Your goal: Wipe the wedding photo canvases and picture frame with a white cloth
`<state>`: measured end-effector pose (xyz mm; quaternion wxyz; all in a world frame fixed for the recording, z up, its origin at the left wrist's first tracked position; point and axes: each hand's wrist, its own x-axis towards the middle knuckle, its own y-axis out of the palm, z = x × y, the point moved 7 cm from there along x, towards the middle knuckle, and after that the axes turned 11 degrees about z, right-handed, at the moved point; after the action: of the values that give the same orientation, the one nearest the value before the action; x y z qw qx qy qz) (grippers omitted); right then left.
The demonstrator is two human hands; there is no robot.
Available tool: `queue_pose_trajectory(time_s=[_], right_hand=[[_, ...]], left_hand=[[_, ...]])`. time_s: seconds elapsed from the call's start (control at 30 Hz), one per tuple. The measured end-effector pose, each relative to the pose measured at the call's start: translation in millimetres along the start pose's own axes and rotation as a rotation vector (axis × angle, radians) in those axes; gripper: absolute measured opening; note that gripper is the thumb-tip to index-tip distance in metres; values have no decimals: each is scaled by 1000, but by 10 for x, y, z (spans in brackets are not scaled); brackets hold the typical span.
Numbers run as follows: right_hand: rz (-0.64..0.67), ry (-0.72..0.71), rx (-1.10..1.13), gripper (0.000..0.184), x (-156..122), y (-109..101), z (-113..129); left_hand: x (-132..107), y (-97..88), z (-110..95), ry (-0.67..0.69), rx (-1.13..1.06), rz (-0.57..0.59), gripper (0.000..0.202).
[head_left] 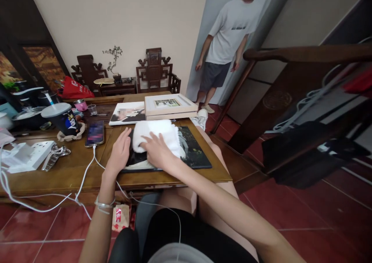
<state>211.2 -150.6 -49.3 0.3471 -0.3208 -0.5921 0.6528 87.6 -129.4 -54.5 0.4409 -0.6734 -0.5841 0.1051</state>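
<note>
A dark photo panel (197, 150) with a pale figure printed on it lies flat at the front edge of the wooden table. On top of it rests a folded white towel (157, 129), which hides much of the picture. My right hand (157, 150) presses down on the towel, its fingers gripping the near left part of the cloth. At the panel's left edge is my left hand (120, 150), fingers straight and holding nothing; it seems to steady the panel.
Behind the panel lie a framed picture box (171, 106) and a portrait print (124, 113). To the left are a charging phone (95, 133), a power strip (37, 156), white cables and a lidded drink cup (65, 117). A person (226, 42) stands beyond the table.
</note>
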Motion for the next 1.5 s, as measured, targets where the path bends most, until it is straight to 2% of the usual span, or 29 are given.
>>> queue_pose_trajectory(time_s=[0.13, 0.3, 0.5, 0.67, 0.77, 0.83, 0.9, 1.0, 1.17, 1.27, 1.4, 1.5], right_hand=[[34, -253, 44, 51, -215, 52, 289], [22, -412, 155, 45, -695, 43, 238], [-48, -338, 198, 50, -1175, 43, -110], [-112, -182, 172, 44, -1264, 83, -627], [-112, -19, 119, 44, -1141, 107, -934], [-88, 91, 86, 45, -987, 94, -1052], [-58, 172, 66, 46, -784, 47, -1075], [-15, 209, 80, 46, -407, -61, -965], [0, 85, 207, 50, 277, -227, -604], [-3, -19, 231, 49, 594, -277, -344], [-17, -149, 240, 47, 755, -270, -94], [-43, -169, 245, 48, 690, -226, -159]], left_hand=[[-12, -61, -23, -11, -42, -38, 59], [-11, 11, -19, -44, -3, 21, 64], [-3, 196, 34, -72, 129, 204, 58], [0, 243, 78, -35, 212, 221, 52], [5, 253, 85, -34, 235, 224, 51], [9, 256, 83, -36, 248, 227, 51], [12, 260, 81, -37, 260, 233, 51], [15, 262, 84, -39, 272, 237, 50], [17, 257, 88, -36, 278, 236, 48], [16, 233, 54, -15, 262, 224, 45], [9, 208, -9, 36, 225, 214, 39], [5, 208, 11, 31, 226, 201, 40]])
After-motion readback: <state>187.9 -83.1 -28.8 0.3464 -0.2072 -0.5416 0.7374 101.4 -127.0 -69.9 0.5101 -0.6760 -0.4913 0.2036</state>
